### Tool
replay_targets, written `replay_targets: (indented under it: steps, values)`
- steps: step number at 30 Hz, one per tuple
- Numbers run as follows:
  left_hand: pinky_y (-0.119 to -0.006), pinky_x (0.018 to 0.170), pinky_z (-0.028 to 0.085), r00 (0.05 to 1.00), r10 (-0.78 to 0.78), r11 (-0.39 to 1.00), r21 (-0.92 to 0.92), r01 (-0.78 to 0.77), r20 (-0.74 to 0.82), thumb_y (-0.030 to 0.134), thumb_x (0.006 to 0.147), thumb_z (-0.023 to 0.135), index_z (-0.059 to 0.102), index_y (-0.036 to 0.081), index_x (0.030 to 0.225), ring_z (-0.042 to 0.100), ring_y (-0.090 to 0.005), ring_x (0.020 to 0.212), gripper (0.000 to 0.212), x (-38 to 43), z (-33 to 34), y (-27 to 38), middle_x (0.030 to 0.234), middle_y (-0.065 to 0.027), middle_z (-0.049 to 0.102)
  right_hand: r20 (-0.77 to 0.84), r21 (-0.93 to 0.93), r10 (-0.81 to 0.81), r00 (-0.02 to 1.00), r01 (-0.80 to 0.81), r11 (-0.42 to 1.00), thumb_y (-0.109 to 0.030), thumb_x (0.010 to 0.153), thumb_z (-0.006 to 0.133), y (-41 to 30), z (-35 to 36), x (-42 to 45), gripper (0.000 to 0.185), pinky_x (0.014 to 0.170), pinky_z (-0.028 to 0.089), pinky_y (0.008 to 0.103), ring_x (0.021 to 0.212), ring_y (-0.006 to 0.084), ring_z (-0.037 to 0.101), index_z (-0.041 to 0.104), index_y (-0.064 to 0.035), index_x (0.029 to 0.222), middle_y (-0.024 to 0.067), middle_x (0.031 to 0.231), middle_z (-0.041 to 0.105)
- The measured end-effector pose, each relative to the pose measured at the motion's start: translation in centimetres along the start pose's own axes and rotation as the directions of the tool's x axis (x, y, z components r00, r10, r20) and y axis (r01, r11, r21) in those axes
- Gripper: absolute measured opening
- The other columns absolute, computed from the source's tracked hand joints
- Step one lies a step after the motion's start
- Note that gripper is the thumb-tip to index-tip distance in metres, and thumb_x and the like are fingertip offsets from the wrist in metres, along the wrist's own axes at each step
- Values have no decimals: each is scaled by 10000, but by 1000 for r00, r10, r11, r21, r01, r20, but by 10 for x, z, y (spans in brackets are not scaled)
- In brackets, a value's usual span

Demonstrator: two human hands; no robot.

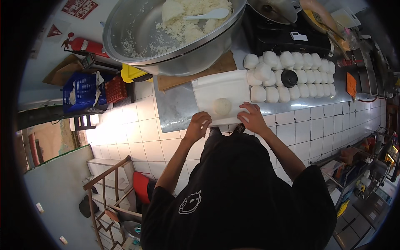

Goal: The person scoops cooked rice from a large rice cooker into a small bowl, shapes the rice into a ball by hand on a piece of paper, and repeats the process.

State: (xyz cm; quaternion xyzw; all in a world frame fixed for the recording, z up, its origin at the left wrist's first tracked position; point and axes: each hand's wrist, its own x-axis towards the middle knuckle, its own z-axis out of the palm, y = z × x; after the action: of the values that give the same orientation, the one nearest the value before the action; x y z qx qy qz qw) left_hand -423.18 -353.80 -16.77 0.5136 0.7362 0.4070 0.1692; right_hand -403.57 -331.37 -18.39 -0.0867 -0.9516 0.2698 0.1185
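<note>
A round mound of cooked rice [222, 106] sits on the near part of a stack of white paper sheets [220, 84]. My left hand [197, 125] pinches the sheet's near left corner between thumb and fingers. At the near right corner, my right hand [252, 118] has its thumb and fingertips on the paper, its index finger raised apart. The near edge of the top sheet hangs towards me, past the metal table's edge. Rows of white wrapped bundles [284, 95] stand to the right of the paper, some stacked, and a black round object [289, 78] rests among them.
Beyond the paper, a large metal basin [184, 64] holds rice and a white rice paddle [209, 14]. Brown cardboard [223, 64] lies under it on the metal table [175, 109]. A black stove [281, 39] carries a wok [275, 11]. An orange cloth [351, 85] lies far right.
</note>
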Motion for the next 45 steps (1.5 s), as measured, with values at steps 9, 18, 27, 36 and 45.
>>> replay_targets:
  steps: [9, 18, 27, 36, 45]
  values:
    - [-310, 602, 493, 725, -688, 693, -306, 653, -11, 230, 833, 692, 674, -21, 927, 627, -137, 689, 268, 21, 31, -56, 764, -101, 685, 150, 311, 471, 869, -494, 812, -244, 808, 688, 41, 21, 37, 275, 630, 477, 388, 643, 309, 600, 650, 28, 814, 153, 623, 594]
    - [-442, 887, 427, 886, -458, 827, 332, 453, -68, 53, 748, 617, 580, 73, 990, 501, -293, 1132, 246, 70, 22, -45, 1156, -147, 542, -319, -297, 268, 909, -365, 882, -134, 745, 621, -22, 27, 56, 480, 832, 394, 514, 1057, 368, 487, 513, -29, 1200, 210, 1181, 481]
    - [-528, 932, 377, 972, -34, 797, 593, -114, 233, 114, 724, 583, 663, -4, 828, 534, -387, 1043, 176, 136, 63, -143, 1036, -203, 619, 144, -59, -114, 983, 123, 991, -223, 810, 539, -23, 94, 42, 500, 1053, 298, 463, 1271, 345, 399, 501, 45, 1230, 222, 1314, 461]
    - [-485, 741, 442, 899, 260, 768, 489, -414, 352, 146, 779, 591, 605, 9, 889, 565, -378, 839, 176, 99, 7, -51, 906, -185, 594, -180, -476, -5, 984, -82, 876, -206, 733, 651, -33, 33, 97, 274, 1041, 284, 542, 1179, 250, 458, 593, -74, 966, 145, 1184, 503]
    - [-509, 714, 453, 888, 402, 743, 487, -459, 224, 142, 800, 516, 580, 17, 843, 574, -377, 797, 146, 66, 29, -40, 854, -159, 588, 222, -510, 48, 974, 74, 857, -224, 685, 699, -6, 50, 87, 283, 1029, 258, 570, 1009, 245, 597, 652, -103, 936, 56, 932, 646]
